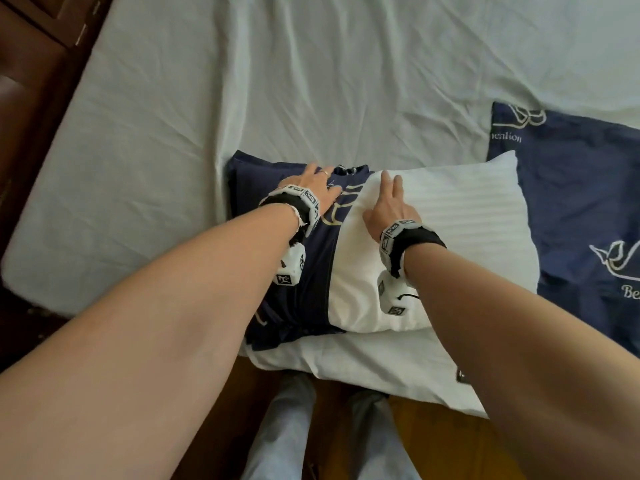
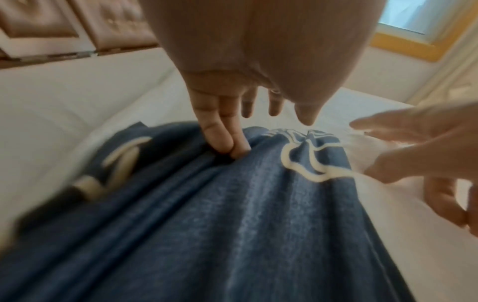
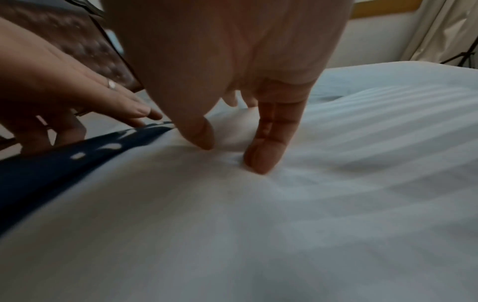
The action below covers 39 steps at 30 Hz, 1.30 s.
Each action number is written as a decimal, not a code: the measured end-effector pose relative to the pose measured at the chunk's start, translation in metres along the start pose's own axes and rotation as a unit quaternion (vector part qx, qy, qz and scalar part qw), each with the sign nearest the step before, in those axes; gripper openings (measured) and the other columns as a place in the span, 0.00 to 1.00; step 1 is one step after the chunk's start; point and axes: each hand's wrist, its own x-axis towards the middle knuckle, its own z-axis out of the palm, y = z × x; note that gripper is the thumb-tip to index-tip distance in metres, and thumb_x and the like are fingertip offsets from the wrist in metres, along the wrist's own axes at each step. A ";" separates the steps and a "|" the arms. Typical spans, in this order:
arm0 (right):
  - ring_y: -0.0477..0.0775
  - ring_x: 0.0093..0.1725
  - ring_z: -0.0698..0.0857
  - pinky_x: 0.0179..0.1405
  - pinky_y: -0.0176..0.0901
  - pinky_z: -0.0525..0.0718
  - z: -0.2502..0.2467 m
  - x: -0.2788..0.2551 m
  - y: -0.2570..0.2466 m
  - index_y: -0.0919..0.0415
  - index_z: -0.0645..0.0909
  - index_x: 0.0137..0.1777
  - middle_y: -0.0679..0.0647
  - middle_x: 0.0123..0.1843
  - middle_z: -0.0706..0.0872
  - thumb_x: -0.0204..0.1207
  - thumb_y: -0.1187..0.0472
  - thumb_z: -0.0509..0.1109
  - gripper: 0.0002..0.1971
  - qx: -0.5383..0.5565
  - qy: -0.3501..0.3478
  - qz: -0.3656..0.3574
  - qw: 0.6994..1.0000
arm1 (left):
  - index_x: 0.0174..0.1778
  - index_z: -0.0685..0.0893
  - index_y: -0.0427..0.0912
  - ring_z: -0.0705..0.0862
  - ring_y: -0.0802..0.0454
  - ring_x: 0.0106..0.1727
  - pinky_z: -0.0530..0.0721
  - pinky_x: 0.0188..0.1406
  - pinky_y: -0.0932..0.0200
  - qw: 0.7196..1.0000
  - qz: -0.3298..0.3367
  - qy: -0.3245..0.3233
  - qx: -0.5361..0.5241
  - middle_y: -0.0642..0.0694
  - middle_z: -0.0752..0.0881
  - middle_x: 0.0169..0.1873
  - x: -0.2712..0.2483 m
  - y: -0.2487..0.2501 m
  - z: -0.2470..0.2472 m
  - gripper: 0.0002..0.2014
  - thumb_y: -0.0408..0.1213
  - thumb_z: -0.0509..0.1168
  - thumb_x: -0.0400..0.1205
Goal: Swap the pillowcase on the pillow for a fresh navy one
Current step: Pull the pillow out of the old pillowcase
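Note:
A white striped pillow (image 1: 450,216) lies across the near edge of the bed. A navy pillowcase (image 1: 301,289) with a cream logo is bunched over its left end. My left hand (image 1: 317,188) lies flat on the bunched navy cloth, fingers straight, two fingertips (image 2: 227,145) pressing into a fold. My right hand (image 1: 384,202) rests on the bare white pillow just right of the navy edge, thumb and fingers (image 3: 264,155) pressing down into it. In the right wrist view the navy pillowcase (image 3: 64,163) shows at the left.
A second navy pillowcase or pillow (image 1: 581,216) with a white logo lies at the right. A white cloth (image 1: 363,368) sits under the pillow at the bed's near edge. The wrinkled white sheet (image 1: 277,81) covers the bed; a dark wooden headboard (image 1: 31,64) stands left.

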 end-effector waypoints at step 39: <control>0.64 0.67 0.81 0.60 0.49 0.80 -0.134 -0.122 -0.090 0.65 0.77 0.71 0.63 0.69 0.80 0.77 0.57 0.73 0.24 0.010 -0.094 0.009 0.995 | 0.44 0.85 0.42 0.86 0.42 0.40 0.84 0.44 0.53 0.987 -0.125 -0.096 0.016 0.43 0.87 0.41 -0.205 -0.066 -0.116 0.07 0.42 0.66 0.78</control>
